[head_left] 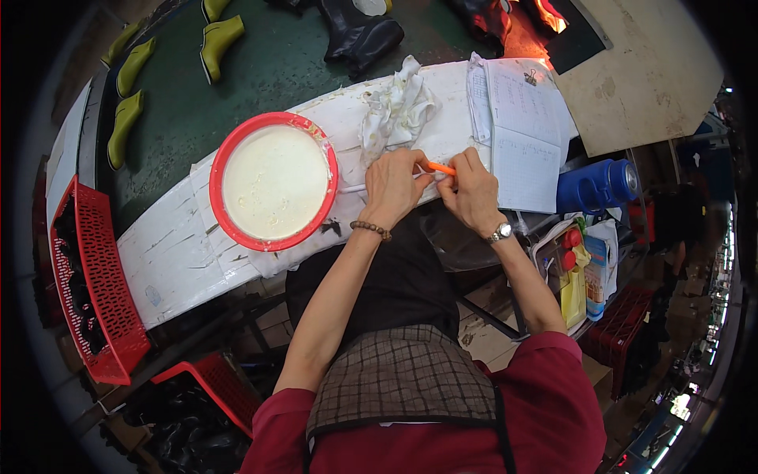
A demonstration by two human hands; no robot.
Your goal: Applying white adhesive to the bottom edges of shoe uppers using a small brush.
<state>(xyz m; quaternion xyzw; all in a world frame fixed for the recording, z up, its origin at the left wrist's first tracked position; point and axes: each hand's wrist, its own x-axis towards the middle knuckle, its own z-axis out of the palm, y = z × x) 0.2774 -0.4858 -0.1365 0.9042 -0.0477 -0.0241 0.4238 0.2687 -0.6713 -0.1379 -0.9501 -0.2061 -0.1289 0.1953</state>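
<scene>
My left hand (pixel 391 187) and my right hand (pixel 473 193) are close together over the near edge of the white table. Between them is a slim orange tool (pixel 440 167), with the fingers of both hands closed on its ends; its kind is unclear. From under my left hand a thin white stick (pixel 353 189) points left toward a red bowl (pixel 217 193) of creamy white liquid. The fingers hide the rest of the stick. Just beyond my left hand lies a crumpled, stained white cloth (pixel 400 110).
An open notebook (pixel 527 166) with a binder clip lies at the right, beside a blue jug (pixel 598 186). Yellow boots (pixel 220 46) and black boots (pixel 359 35) rest on the green surface beyond. Red crates (pixel 103 276) stand at the left. A box of bottles (pixel 570 268) sits right.
</scene>
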